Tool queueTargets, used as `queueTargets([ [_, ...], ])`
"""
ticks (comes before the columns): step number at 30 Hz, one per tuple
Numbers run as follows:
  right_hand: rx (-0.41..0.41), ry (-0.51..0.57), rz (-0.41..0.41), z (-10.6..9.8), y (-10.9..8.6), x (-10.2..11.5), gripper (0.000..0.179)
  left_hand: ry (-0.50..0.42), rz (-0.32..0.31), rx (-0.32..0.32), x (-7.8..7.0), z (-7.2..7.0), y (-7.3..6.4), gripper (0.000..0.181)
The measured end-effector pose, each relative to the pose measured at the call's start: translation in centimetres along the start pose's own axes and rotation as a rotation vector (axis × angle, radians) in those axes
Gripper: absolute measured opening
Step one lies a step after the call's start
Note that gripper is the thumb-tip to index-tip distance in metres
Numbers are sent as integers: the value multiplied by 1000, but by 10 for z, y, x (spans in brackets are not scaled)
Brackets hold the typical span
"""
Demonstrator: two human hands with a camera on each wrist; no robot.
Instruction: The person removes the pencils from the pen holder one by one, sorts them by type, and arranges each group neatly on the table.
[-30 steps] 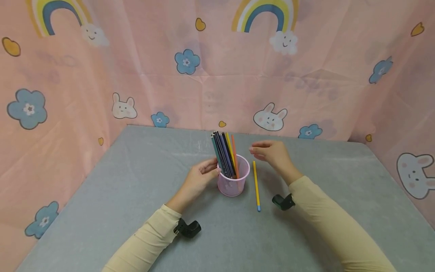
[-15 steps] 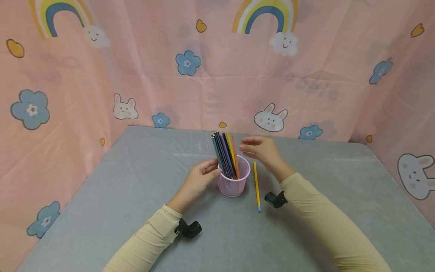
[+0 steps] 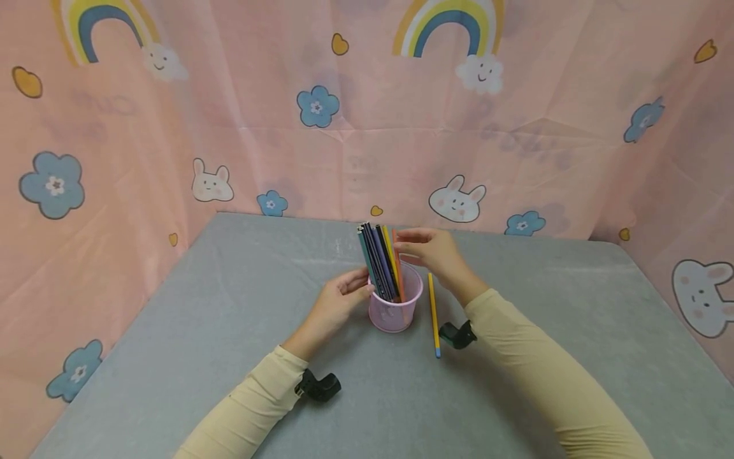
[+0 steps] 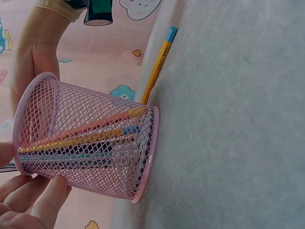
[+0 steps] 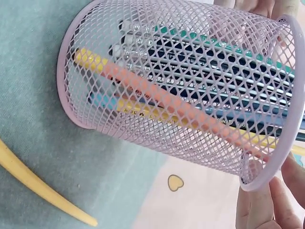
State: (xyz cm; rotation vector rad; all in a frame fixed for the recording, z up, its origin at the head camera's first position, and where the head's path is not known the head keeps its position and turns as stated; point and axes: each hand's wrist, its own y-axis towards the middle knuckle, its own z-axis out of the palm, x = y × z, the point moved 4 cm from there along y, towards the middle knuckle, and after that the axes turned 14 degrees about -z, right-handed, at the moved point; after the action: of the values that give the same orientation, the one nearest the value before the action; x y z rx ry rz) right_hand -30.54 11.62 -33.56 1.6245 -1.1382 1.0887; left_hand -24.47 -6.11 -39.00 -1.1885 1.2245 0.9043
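Against pink cloth (image 3: 390, 153), left fingers (image 4: 53, 194) grip a mesh cup (image 3: 391, 315), right fingers (image 3: 414, 248) at the orange pencil (image 5: 176, 102), grasp unclear.

The bare right-hand grip (image 3: 432, 250) moved leftward over the pink wire-mesh cup (image 3: 392, 317), bringing its fingertips up to the slim orange pencil (image 3: 400, 280).

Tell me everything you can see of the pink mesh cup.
The pink, round mesh cup looks metallic, with solid rims at top and base. Open-topped, it stands upright on the grey tabletop, holding leaning multicoloured pencils. The left hand grips its side near the rim; whether the right hand touches it is unclear.
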Motion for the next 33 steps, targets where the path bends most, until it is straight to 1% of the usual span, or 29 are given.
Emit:
queueTargets([
  [8,-1,-5,-14,4,2,-1,34,-2,-11,4,1,-1,0,46],
  [15,-2,29,-42,2,2,4,33,0,-7,10,0,-1,-1,46],
  [20,-20,82,-81,-7,3,14,32,-1,0,2,-1,0,-2,47],
  [23,-28,96,-106,-15,4,23,32,-16,-4,1,-1,0,-1,47],
  [27,-58,107,-129,-26,3,35,35,-23,-5,2,0,1,-1,47],
  [29,-74,140,-145,-30,2,42,35,-22,-5,3,0,1,-1,46],
  [33,-119,193,-151,-39,0,53,34,-20,-3,0,1,0,0,46],
])
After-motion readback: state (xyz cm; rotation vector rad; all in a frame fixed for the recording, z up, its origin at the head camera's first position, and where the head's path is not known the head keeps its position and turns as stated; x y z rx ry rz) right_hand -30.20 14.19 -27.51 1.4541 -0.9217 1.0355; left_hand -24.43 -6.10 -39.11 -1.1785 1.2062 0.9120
